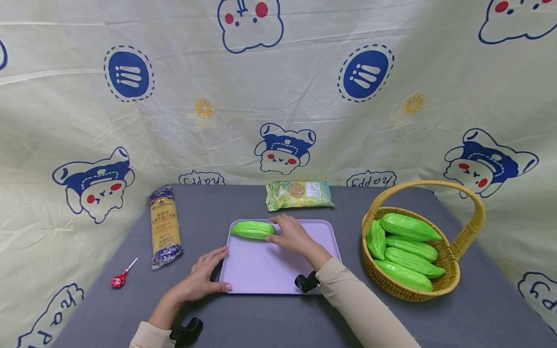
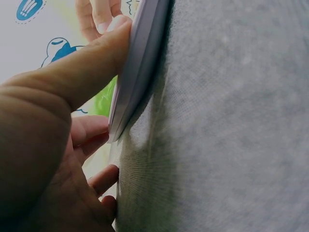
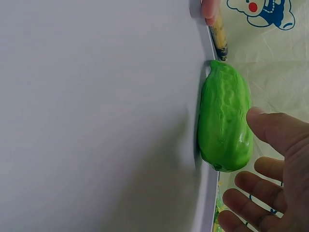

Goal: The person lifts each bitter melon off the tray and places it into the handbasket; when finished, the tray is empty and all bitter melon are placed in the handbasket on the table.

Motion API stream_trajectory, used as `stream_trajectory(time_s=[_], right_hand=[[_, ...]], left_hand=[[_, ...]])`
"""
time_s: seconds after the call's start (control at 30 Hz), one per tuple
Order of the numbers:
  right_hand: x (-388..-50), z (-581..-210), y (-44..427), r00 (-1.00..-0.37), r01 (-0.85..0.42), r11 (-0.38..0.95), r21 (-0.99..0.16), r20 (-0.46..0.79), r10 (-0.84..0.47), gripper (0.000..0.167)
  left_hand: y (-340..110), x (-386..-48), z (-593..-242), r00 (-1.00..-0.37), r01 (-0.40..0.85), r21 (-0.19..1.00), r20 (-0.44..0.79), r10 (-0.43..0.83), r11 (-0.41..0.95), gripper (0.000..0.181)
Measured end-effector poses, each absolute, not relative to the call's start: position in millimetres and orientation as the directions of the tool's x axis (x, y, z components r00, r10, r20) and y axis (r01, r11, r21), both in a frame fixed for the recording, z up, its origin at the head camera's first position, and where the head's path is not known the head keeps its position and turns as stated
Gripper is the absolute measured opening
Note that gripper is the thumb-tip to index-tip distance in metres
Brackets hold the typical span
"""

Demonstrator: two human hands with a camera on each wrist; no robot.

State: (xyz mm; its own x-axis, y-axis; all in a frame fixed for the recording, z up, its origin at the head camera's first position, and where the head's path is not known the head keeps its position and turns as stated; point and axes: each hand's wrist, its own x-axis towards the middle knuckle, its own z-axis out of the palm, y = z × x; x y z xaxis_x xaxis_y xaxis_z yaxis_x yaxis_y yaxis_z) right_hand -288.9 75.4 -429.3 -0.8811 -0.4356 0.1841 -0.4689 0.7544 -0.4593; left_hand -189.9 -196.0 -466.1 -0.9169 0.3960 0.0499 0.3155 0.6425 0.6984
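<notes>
A lilac tray (image 1: 278, 270) lies on the table, with one green bitter melon (image 1: 252, 230) along its far left edge. My left hand (image 1: 201, 276) rests at the tray's left side, its thumb by the near corner and its fingers against the rim. In the left wrist view, the thumb (image 2: 91, 67) touches that rim. My right hand (image 1: 296, 237) is over the tray's far part, at the right end of the melon. Seen from the right wrist, its fingers are spread and the thumb tip (image 3: 258, 118) is beside the melon (image 3: 224, 118); contact cannot be told.
To the right stands a wicker basket (image 1: 454, 285) with a tall handle, holding several green bitter melons (image 1: 411, 227). A green packet (image 1: 299, 194) lies behind the tray. At the left are a long pasta packet (image 1: 164, 227) and a red lollipop (image 1: 119, 280). A printed cloth hangs behind.
</notes>
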Motion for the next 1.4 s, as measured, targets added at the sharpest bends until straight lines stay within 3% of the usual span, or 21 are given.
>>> stream_trajectory(time_s=[0.57,1.4], right_hand=[[-303.7,-433.5,62.5,-0.893,-0.437,0.776,-0.455,0.121,-0.433,0.059],[-307.6,-438.3,60.4,-0.865,-0.491,0.746,-0.45,0.151,-0.478,0.048]], left_hand=[[-196.8,-191.0,-466.4,-0.916,0.31,0.701,0.04,0.399,0.642,0.088],[-196.3,-190.9,-465.7,-0.916,0.302,0.705,0.029,0.4,0.642,0.087]])
